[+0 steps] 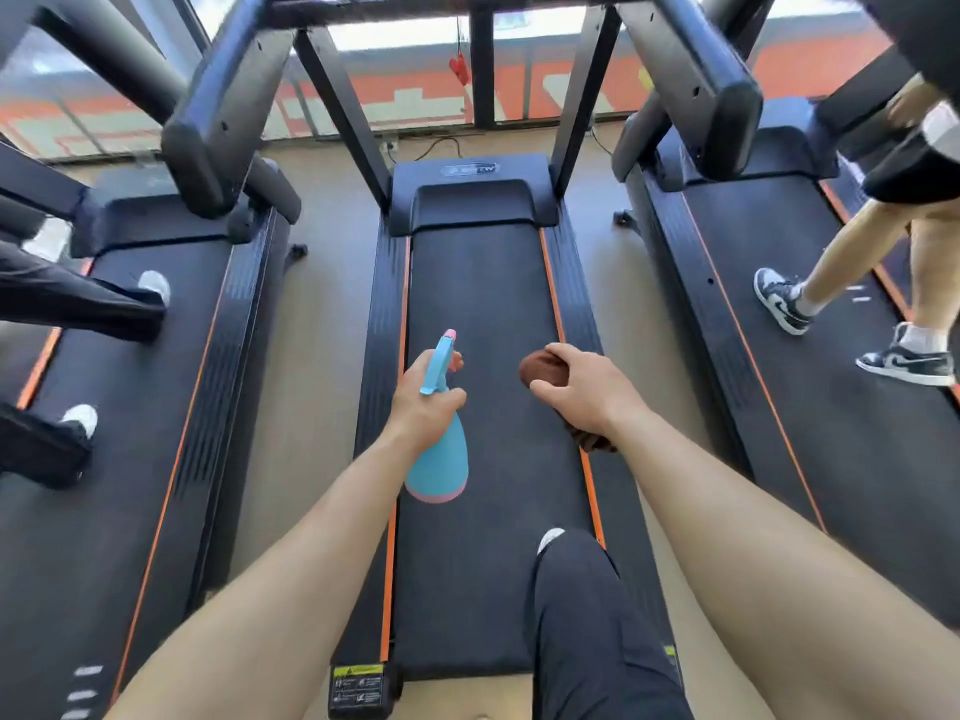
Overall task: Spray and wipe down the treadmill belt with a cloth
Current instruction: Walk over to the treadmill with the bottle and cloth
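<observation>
Far left we see a neighbouring treadmill (pixel 130 433), black with orange edging, and on it a person (pixel 78 304) in dark trousers and white shoes. A strip of tan floor (pixel 322 330) parts it from the middle machine, whose treadmill belt (pixel 483 283) runs black between two thin orange lines up to a dark motor cover (pixel 472 200). Over the belt's left half the left hand (pixel 423 405) grips a pale blue spray bottle (pixel 439 459) with a pink base – fingers curled round its neck, nozzle aimed forward along the belt. Over the right half, the right hand (pixel 587 392) clutches a bunched brown cloth (pixel 543 368), fingers closed round it and a tail hanging below the wrist; we cannot tell whether it touches the belt. A knee (pixel 582 589) in dark fabric sits above the belt's near end. Further right, a third treadmill (pixel 841 433) carries someone in black-and-white sneakers (pixel 779 301). Behind the uprights (pixel 343 96), windows (pixel 415 101) show an orange-and-pale pattern. A yellow-topped warning sticker (pixel 358 688) sits at the near left corner, its print too small to read, and the badge (pixel 470 170) on the motor cover is blurred – we make out only "TW"
</observation>
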Demonstrator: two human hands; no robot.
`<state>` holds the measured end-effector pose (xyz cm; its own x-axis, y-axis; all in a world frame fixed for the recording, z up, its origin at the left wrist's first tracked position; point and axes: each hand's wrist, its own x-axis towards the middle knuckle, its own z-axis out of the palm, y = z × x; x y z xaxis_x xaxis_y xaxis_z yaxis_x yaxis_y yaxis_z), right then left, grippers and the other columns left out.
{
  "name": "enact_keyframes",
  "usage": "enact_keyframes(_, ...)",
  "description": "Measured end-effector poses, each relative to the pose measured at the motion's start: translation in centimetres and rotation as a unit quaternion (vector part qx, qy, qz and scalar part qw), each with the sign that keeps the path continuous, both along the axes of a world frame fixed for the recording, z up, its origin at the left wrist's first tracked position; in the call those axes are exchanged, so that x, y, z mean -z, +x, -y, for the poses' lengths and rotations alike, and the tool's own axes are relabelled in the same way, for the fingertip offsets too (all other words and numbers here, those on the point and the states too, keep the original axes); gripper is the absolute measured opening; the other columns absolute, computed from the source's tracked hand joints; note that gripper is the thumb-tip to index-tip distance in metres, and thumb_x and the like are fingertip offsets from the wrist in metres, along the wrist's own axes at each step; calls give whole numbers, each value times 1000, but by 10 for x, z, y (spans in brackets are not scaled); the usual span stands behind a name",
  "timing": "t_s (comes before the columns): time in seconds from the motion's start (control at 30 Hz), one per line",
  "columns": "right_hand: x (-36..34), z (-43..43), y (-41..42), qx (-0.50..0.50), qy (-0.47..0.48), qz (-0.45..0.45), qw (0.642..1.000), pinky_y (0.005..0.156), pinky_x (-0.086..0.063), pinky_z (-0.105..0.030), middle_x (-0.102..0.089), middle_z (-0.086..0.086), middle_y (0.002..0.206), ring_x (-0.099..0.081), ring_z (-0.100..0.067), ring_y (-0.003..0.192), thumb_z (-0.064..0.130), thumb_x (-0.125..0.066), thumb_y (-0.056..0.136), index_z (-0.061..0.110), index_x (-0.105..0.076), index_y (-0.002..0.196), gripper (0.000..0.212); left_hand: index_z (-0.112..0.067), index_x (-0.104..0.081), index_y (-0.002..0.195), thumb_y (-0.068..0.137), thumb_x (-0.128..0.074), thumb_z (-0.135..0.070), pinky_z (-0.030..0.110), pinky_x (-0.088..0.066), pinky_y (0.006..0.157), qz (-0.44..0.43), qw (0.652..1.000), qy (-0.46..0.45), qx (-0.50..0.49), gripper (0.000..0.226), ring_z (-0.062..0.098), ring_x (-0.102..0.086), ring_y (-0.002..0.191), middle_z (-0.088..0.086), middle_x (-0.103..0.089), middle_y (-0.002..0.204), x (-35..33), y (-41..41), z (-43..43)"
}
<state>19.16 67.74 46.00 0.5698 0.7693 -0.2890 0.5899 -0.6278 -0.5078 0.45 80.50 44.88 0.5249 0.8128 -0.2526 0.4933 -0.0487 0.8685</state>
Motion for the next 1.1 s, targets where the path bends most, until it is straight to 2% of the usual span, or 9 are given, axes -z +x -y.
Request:
enact_keyframes(0.1,-10,-37,54,7,3,-31,999,96,-49,-38,-62,-2,131,-57,-25,119,49,-58,88,33,-45,146,61,-44,-56,115,85,-59,-1,28,-46,84,-9,1000,-1,-3,53,8,-58,101,-14,-64,118,-16,54,-32)
enact_keyframes(0.27,-80,-85,128,-17,-14,-57,998,94,-51,-39,-62,-1,131,-59,-26,115,51,-56,88,35,-43,146,62,-37,-59,119,86,-59,0,25,-44,78,-28,999,-13,-22,50,4,-57,97,-19,-64,117,-82,122,-71)
enact_keyframes(0.37,-124,-112,162,-22,-8,-58,998,92,-52,-40,-61,-3,128,-59,-27,112,52,-55,87,36,-42,146,62,-53,-57,111,86,-60,2,23,-43,78,-23,999,-14,-30,60,1,-58,98,-28,-62,115,-131,152,-91)
enact_keyframes(0.47,-159,-132,184,-20,-14,-59,998,95,-51,-40,-59,-5,130,-57,-28,116,51,-55,89,34,-40,148,63,-77,-47,105,86,-60,2,24,-45,80,-16,999,-14,-38,82,4,-58,99,-19,-64,118,-165,170,-109)
enact_keyframes(0.57,-178,-154,198,-25,-28,-54,998,97,-50,-41,-58,-6,132,-56,-27,119,49,-55,90,33,-39,150,64,-67,-44,119,86,-59,2,25,-45,81,-16,999,-21,-46,78,4,-57,95,-16,-64,119,-184,180,-131)
enact_keyframes(0.7,-184,-194,211,-34,-61,-54,996,92,-52,-39,-59,-4,131,-58,-27,114,52,-56,87,34,-42,147,63,-68,-49,101,86,-58,1,26,-45,82,-23,997,-30,-66,70,7,-57,91,-14,-64,116,-187,184,-167)
enact_keyframes(0.83,-176,-246,218,-76,-107,-30,991,86,-54,-39,-61,-4,123,-60,-28,106,52,-55,87,32,-46,139,56,-55,-51,106,86,-58,3,24,-45,79,-20,995,-55,-76,61,6,-57,92,-17,-62,111,-170,186,-212)
enact_keyframes(0.97,-157,-313,224,-112,-152,4,982,85,-53,-39,-61,-5,122,-60,-29,106,50,-54,89,30,-46,139,55,-48,-56,112,84,-57,0,27,-44,78,-25,993,-93,-74,55,11,-56,94,-16,-63,117,-143,190,-271)
enact_keyframes(1.1,-121,-389,230,-107,-178,-2,978,85,-51,-39,-58,-6,125,-59,-31,109,51,-53,89,28,-40,144,61,-47,-54,121,84,-56,-5,23,-43,83,-34,990,-122,-64,56,12,-57,106,-15,-63,123,-109,201,-341)
